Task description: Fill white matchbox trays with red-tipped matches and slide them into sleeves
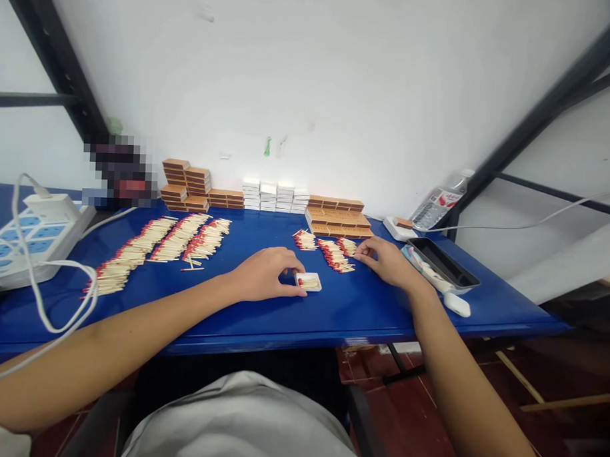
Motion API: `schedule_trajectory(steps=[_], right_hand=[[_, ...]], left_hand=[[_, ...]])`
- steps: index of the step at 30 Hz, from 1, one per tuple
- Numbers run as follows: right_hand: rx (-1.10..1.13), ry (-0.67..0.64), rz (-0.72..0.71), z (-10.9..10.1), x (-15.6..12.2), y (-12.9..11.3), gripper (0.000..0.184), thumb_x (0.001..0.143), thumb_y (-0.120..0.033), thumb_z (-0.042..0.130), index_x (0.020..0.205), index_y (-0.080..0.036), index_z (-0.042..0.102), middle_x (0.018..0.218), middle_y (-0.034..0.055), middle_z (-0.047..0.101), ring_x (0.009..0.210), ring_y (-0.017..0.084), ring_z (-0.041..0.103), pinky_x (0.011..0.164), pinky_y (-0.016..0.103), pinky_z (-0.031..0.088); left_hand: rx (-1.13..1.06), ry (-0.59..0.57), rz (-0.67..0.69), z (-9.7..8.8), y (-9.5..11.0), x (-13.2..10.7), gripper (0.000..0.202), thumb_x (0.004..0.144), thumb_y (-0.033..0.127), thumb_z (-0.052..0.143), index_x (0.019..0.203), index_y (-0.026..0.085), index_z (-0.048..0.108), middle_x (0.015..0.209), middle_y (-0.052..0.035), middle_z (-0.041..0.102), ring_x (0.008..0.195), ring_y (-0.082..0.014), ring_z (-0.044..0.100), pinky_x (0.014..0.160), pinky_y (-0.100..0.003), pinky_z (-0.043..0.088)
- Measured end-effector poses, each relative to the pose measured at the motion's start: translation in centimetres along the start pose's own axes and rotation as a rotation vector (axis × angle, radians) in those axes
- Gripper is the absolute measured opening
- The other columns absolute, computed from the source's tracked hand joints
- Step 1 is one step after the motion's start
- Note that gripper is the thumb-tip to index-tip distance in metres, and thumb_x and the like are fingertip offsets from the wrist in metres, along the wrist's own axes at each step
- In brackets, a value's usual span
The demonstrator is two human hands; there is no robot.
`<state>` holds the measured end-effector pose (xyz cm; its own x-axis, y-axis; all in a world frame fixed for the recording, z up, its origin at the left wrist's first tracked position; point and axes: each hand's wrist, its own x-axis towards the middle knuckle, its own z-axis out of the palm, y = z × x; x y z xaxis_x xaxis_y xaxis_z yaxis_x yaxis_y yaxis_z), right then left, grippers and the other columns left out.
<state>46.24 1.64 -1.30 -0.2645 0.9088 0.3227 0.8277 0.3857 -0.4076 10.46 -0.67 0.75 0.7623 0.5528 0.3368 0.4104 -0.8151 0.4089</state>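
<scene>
My left hand point(271, 274) grips a small white matchbox tray point(317, 287) by its left end, thumb in front and fingers behind. A few red-tipped matches lie in that tray. To the right, my right hand point(386, 259) has thumb and forefinger pinched at the pale ends of matches in a small pile point(346, 246); how many they hold is hidden. Two more small heaps of matches, one left point(305, 240) and one in front point(335, 256), lie between the hands. Long rows of matches point(172, 240) spread over the table's left side.
Brown matchboxes point(338, 218) and white trays point(276, 195) are stacked along the wall. A power strip point(29, 235) with looping white cable lies left on the blue table point(261, 327). At right are a bottle point(440, 203), a black-lined tray point(446, 263) and a white case point(456, 304).
</scene>
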Motion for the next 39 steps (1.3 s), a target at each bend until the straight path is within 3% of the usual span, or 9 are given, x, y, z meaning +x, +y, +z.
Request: schedule_trajectory(steps=[11, 19, 24, 30, 34, 39], right_hand=[[0.046, 0.078, -0.045, -0.3, -1.2, -2.2, 0.037, 0.098, -0.056, 0.061, 0.087, -0.022, 0.065, 0.089, 0.0076, 0.063, 0.076, 0.023, 0.058, 0.073, 0.038, 0.047], [0.064, 0.035, -0.137, -0.4, -2.3, -7.6, 0.023, 0.103, -0.041, 0.059, 0.092, -0.022, 0.067, 0.094, 0.0066, 0.061, 0.08, 0.022, 0.057, 0.074, 0.036, 0.047], [0.077, -0.085, -0.193, 0.4, -2.8, -11.6, 0.018, 0.105, -0.036, 0.056, 0.096, -0.023, 0.066, 0.099, 0.0058, 0.06, 0.088, 0.022, 0.059, 0.079, 0.035, 0.048], [0.039, -0.146, -0.203, 2.1, -2.6, -13.8, 0.013, 0.105, -0.03, 0.056, 0.1, -0.023, 0.065, 0.108, 0.0069, 0.061, 0.093, 0.022, 0.061, 0.082, 0.036, 0.048], [0.092, -0.104, -0.211, 1.2, -1.9, -13.1, 0.018, 0.104, -0.035, 0.057, 0.096, -0.024, 0.068, 0.103, 0.0071, 0.065, 0.091, 0.023, 0.062, 0.079, 0.035, 0.048], [0.056, 0.024, -0.086, -2.1, 0.0, -6.9, 0.028, 0.099, -0.047, 0.06, 0.091, -0.021, 0.07, 0.089, 0.0074, 0.07, 0.078, 0.023, 0.06, 0.073, 0.037, 0.046]], left_hand=[[-0.009, 0.001, 0.005, 0.0, 0.0, 0.0, 0.034, 0.087, 0.047, 0.083, 0.107, 0.019, 0.077, 0.095, -0.004, 0.073, 0.086, -0.0196, 0.065, 0.076, -0.03, 0.045], [-0.013, -0.001, -0.007, 0.1, -0.3, 0.0, 0.035, 0.087, 0.049, 0.083, 0.106, 0.019, 0.077, 0.091, -0.003, 0.069, 0.083, -0.0187, 0.063, 0.076, -0.03, 0.045], [0.001, 0.005, 0.005, 0.2, -0.4, 0.0, 0.036, 0.088, 0.048, 0.082, 0.108, 0.019, 0.077, 0.093, -0.0032, 0.07, 0.085, -0.0191, 0.063, 0.078, -0.03, 0.045], [0.009, 0.023, 0.028, 0.3, -0.5, 0.0, 0.036, 0.087, 0.048, 0.083, 0.107, 0.018, 0.077, 0.093, -0.0038, 0.07, 0.086, -0.0196, 0.064, 0.078, -0.03, 0.045], [-0.003, 0.018, 0.025, 0.2, -0.4, 0.0, 0.035, 0.087, 0.047, 0.084, 0.108, 0.018, 0.077, 0.093, -0.0034, 0.071, 0.086, -0.0192, 0.063, 0.078, -0.03, 0.045], [-0.016, 0.009, -0.003, 0.1, -0.2, -0.1, 0.034, 0.087, 0.047, 0.083, 0.107, 0.019, 0.078, 0.094, -0.0035, 0.071, 0.085, -0.019, 0.063, 0.077, -0.03, 0.045]])
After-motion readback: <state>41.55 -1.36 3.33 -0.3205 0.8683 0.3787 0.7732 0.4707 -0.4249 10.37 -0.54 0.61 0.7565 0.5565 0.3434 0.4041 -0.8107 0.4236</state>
